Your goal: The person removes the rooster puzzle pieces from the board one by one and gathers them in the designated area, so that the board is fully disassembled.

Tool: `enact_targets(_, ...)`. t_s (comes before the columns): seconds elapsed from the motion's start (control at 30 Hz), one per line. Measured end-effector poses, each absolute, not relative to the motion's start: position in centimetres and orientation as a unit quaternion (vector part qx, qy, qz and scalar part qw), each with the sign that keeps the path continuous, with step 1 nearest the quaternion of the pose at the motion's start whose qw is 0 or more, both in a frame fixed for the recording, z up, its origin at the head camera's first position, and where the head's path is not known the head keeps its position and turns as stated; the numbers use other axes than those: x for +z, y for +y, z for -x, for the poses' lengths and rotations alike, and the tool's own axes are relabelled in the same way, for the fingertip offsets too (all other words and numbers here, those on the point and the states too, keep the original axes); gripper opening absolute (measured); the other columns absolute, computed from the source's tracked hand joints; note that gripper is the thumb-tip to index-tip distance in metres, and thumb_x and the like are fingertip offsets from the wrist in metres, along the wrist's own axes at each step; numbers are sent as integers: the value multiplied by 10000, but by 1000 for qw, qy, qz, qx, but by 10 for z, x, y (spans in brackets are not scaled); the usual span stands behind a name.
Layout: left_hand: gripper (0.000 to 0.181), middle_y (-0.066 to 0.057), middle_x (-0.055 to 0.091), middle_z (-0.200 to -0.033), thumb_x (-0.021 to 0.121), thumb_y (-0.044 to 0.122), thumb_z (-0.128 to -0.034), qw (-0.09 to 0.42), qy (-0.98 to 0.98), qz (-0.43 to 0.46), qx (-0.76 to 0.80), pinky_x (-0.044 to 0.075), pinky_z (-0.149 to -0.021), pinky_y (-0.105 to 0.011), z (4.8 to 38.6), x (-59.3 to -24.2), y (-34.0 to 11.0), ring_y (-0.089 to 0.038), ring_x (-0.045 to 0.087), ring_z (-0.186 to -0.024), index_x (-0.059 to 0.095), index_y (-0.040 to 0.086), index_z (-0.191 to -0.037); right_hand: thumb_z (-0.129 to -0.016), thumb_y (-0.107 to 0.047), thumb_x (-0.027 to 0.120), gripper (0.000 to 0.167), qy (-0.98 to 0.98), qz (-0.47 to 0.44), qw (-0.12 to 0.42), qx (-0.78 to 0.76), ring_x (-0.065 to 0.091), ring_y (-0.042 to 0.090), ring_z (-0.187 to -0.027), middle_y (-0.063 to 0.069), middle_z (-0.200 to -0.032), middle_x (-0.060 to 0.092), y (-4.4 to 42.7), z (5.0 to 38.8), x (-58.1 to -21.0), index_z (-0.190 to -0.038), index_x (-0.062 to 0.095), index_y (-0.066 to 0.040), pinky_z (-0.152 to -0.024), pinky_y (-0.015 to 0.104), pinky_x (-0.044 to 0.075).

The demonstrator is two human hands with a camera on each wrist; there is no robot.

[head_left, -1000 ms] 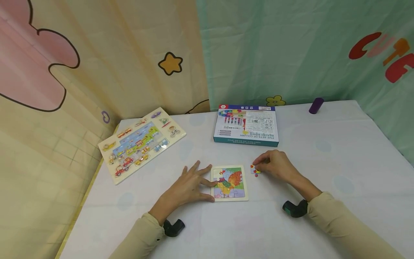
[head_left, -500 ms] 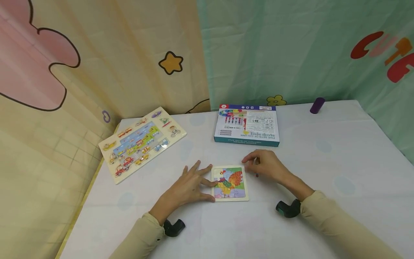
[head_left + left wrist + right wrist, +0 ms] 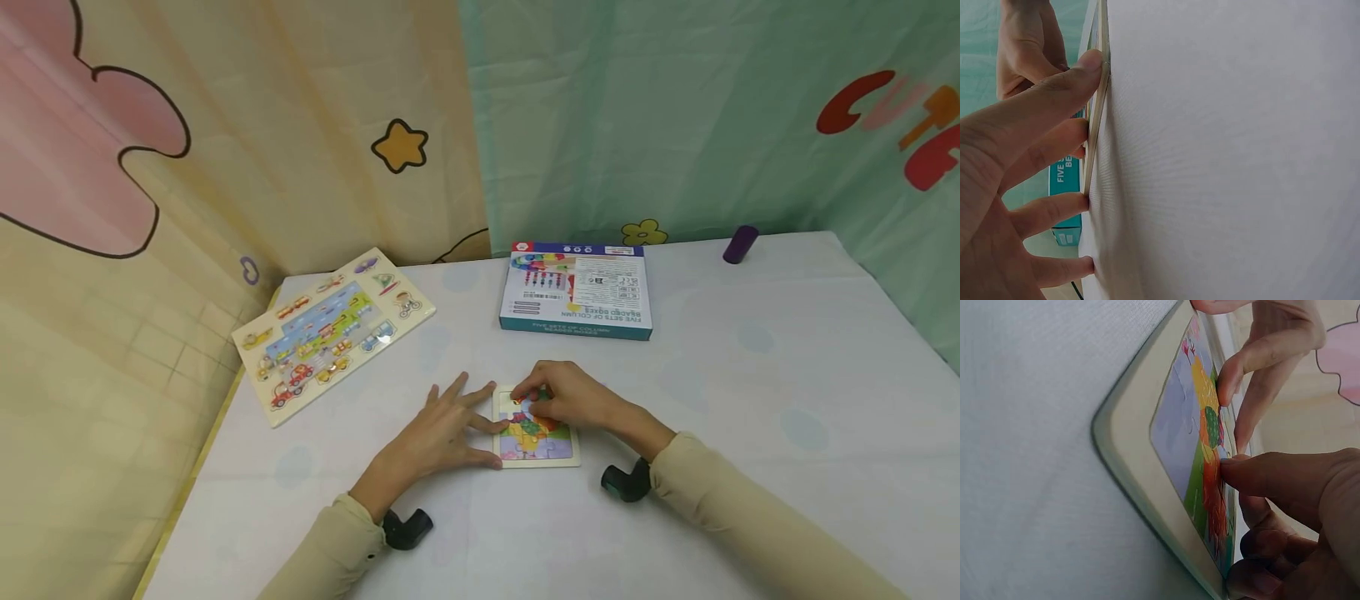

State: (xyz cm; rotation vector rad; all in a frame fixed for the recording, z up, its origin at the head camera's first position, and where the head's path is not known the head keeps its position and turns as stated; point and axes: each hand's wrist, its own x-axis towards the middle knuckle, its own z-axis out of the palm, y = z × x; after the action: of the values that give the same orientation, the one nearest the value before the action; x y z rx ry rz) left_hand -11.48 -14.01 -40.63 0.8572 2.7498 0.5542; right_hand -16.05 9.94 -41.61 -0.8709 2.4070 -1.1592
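Note:
In the head view, a small jigsaw puzzle (image 3: 536, 450) of a rooster lies in a pale wooden frame (image 3: 576, 461). My left hand (image 3: 442, 429) rests at its left side with spread, nearly straight fingers; the left wrist view shows the thumb and fingertips touching the frame's edge. Over the puzzle's upper part, my right hand (image 3: 577, 400) pinches a puzzle piece (image 3: 523, 403) between thumb and index finger, at the upper left corner. Most of that piece is hidden by the fingers. In the right wrist view the thumb (image 3: 1254, 472) is down at the puzzle's surface.
A larger wooden vehicle puzzle board (image 3: 330, 333) lies tilted at the back left. Behind the hands is a flat bead-set box (image 3: 576, 292). A purple cylinder (image 3: 741, 244) sits near the table's back right edge, before the curtain (image 3: 675, 125).
My right hand has moved left from beside the frame to over the puzzle's upper left, carrying the piece. The left hand has stayed at the frame's left edge.

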Motion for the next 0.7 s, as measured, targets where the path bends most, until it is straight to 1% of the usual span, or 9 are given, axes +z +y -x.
enact_targets(0.1, 519, -73, 442, -1506, 848, 504, -687, 105, 932, -291, 188, 188, -1029, -770, 114, -406, -140, -492, 209, -1428, 755, 251, -1131, -877, -37, 687, 239, 850, 303, 169, -396, 513, 141, -824, -21, -929, 611, 98, 160, -415, -1096, 754, -107, -701, 261, 459)
enact_targets(0.5, 510, -84, 455, -1498, 851, 501, -685, 101, 932, -294, 188, 190, -1017, -782, 115, -407, -139, -511, 219, -1418, 763, 245, -1117, -860, -23, 701, 232, 858, 285, 178, -388, 486, 165, -791, -6, -878, 561, 96, 163, -415, -1070, 740, -114, -674, 272, 436)
enact_targets(0.6, 509, -79, 452, -1499, 851, 502, -684, 104, 933, -290, 188, 186, -1022, -779, 115, -407, -139, -506, 215, -1421, 762, 251, -1118, -854, -21, 712, 233, 860, 282, 174, -387, 484, 170, -803, -6, -888, 561, 94, 162, -415, -1063, 736, -122, -691, 281, 437)
enact_targets(0.7, 515, -76, 453, -1500, 849, 508, -685, 103, 934, -289, 184, 192, -1023, -776, 115, -407, -139, -501, 219, -1422, 759, 254, -1124, -843, -18, 728, 229, 864, 276, 161, -390, 498, 176, -853, -4, -930, 562, 94, 161, -415, -1036, 745, -140, -743, 302, 449)
